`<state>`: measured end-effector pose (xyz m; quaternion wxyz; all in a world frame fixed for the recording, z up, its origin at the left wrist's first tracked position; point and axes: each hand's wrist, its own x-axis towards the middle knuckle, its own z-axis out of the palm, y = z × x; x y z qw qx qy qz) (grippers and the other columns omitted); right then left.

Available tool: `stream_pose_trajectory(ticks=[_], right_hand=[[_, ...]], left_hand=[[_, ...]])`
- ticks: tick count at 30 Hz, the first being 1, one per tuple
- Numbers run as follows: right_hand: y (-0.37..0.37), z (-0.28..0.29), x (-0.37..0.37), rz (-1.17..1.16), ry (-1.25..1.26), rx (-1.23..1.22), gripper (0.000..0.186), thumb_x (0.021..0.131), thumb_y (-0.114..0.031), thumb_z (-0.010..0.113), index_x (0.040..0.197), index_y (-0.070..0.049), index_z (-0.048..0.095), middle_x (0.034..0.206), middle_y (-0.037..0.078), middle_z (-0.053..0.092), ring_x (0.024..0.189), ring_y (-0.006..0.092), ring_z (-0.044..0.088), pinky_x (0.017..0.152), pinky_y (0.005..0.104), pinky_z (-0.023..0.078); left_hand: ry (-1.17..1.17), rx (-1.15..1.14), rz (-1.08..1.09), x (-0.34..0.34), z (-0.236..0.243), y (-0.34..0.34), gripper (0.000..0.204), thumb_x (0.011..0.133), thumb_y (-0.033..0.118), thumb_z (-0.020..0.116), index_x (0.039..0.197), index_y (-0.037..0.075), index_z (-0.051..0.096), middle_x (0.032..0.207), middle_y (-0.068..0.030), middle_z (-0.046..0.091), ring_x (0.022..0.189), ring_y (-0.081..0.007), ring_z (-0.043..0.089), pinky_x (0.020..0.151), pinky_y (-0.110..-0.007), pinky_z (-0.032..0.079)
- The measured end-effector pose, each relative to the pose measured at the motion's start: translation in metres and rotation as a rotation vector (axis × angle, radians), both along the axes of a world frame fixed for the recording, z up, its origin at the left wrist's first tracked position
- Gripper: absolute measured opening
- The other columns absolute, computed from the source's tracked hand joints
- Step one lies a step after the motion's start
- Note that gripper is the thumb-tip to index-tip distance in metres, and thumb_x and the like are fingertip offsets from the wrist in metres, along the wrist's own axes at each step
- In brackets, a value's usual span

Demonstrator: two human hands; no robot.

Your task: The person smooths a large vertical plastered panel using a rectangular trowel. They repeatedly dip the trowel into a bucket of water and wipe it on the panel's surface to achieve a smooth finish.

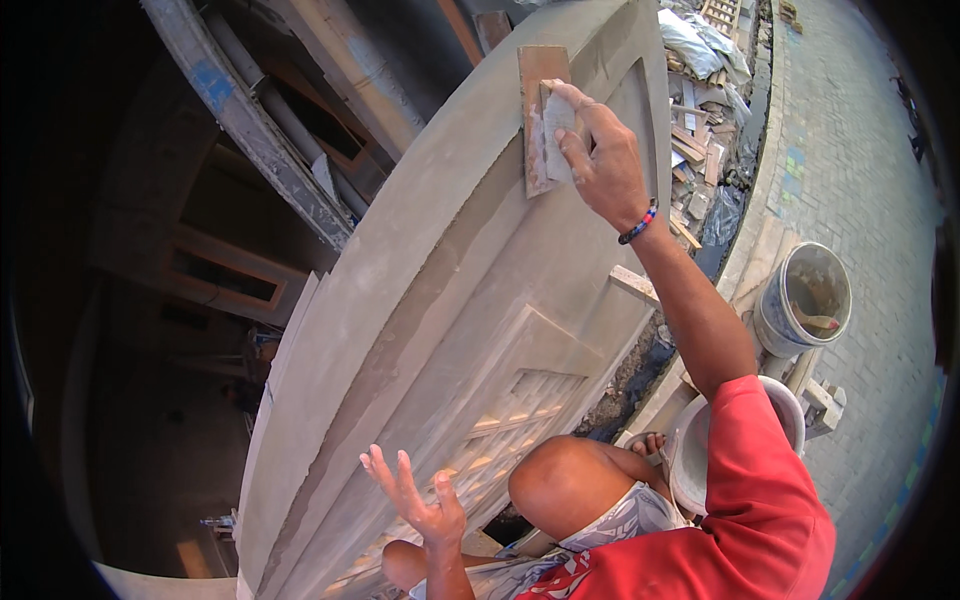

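My right hand [607, 160], dusted pale with plaster, grips the handle of a plastering float [540, 68]. The float's flat brown board lies against the upper part of a grey plastered wall [470, 265], and wet plaster clings to it beside the handle. A darker, damp-looking strip [400, 360] runs along the wall below its smooth top band. Lower down, my left hand [430, 508] is raised in front of the wall with its fingers spread and nothing in them. Its fingertips are whitened too.
Two buckets stand on my right: a round pale one [690, 465] by my foot and a white one [768, 315] with a tool inside. Wood scraps and sacks [695, 140] line the gutter beyond. Beams [245, 120] rise behind the wall. A paved road [860, 180] runs along the right.
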<state>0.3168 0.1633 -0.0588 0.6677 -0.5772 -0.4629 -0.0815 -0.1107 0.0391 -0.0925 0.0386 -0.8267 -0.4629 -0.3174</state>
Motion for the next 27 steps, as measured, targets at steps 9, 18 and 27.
stream_pose_trajectory(ticks=[9, 18, 27], right_hand=[[-0.026, -0.039, -0.018, 0.031, 0.099, 0.027, 0.051, 0.083, 0.000, 0.063, 0.133, -0.008, 0.056, 0.088, 0.016, 0.058, 0.079, 0.0312, 0.062, 0.074, 0.0394, 0.051], [-0.027, -0.061, -0.037, 0.081, -0.024, -0.074, 0.051, 0.085, -0.001, 0.060, 0.134, -0.009, 0.055, 0.085, 0.016, 0.057, 0.071, 0.0271, 0.057, 0.070, 0.0396, 0.048], [-0.005, -0.031, -0.024, -0.028, 0.009, -0.108, 0.052, 0.089, -0.001, 0.060, 0.139, -0.009, 0.053, 0.107, 0.013, 0.066, 0.077, 0.0146, 0.058, 0.072, 0.0300, 0.048]], left_hand=[[0.059, -0.077, 0.132, 0.005, 0.003, 0.004, 0.073, 0.093, 0.031, 0.059, 0.154, 0.009, 0.027, 0.161, -0.0264, 0.005, 0.148, -0.0502, -0.002, 0.114, -0.067, 0.006], [0.046, -0.102, 0.153, 0.011, 0.000, 0.010, 0.082, 0.092, 0.033, 0.058, 0.157, 0.009, 0.016, 0.162, -0.0249, -0.002, 0.148, -0.0492, -0.005, 0.115, -0.065, 0.005], [-0.006, -0.119, 0.136, 0.016, 0.004, 0.016, 0.086, 0.089, 0.025, 0.061, 0.158, 0.009, 0.012, 0.162, -0.0253, -0.007, 0.148, -0.0488, -0.007, 0.116, -0.064, 0.005]])
